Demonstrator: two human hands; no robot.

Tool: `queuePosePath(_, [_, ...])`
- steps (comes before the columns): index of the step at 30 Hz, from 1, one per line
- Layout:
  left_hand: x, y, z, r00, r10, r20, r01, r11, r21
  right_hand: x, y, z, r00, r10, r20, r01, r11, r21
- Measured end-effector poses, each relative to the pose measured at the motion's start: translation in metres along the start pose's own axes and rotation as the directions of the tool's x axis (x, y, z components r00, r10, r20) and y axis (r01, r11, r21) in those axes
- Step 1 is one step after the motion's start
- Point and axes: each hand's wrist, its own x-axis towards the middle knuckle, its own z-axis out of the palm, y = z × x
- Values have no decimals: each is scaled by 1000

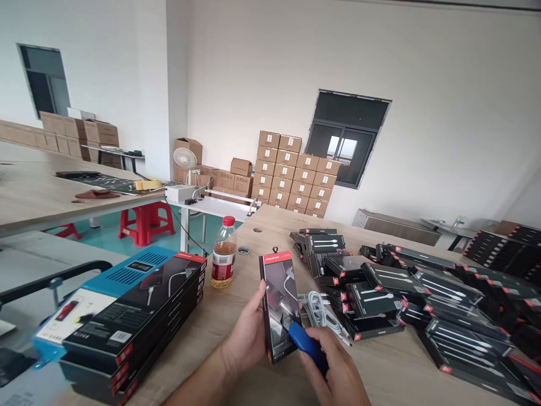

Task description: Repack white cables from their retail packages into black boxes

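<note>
Upright above the table, a slim black cable box [282,299] with a red top band is gripped along its left side by my left hand [249,332]. My right hand [333,372] is closed around a blue-handled tool [308,345], whose short greyish tip lies against the lower front of the box. What kind of tool it is, I cannot tell. Just right of the box lies a coiled white cable [323,313], partly hidden behind my right hand.
Many black cable boxes [376,299] lie in loose piles on the right. A stack of similar boxes [143,316] stands at left beside a blue package [114,276]. A red-capped bottle [224,254] and a tape roll [244,250] are near. Cartons [291,175] line the back wall.
</note>
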Motion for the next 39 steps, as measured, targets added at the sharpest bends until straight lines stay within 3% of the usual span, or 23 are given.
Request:
queuePosePath(4, [-2,-8,3,997,-51,-53,56,995,84,4,1,0,999,32,-41,-32,999,-16])
queuePosePath(8, [-5,-28,8,962,-193,-195,240,936,257,15,4,-18,967,117,-226,-137,988,-76])
queuePosePath(10, [-4,-32,10,947,-237,-216,289,923,256,18,4,-30,961,100,-258,-131,986,-108])
queuePosePath(14, [-1,-18,11,972,-173,-157,191,976,107,18,2,-40,996,-31,-89,19,991,-132])
queuePosePath(21, [1,-2,4,997,-65,-36,63,997,-39,16,-9,-30,988,-127,91,136,985,-102])
queuePosePath(32, [-5,-6,14,997,-55,-63,53,998,-32,14,-10,-22,989,-115,90,124,988,-96])
queuePosePath(39, [-2,-15,15,979,-139,-147,149,987,65,12,-8,-17,997,-64,-37,60,992,-113])
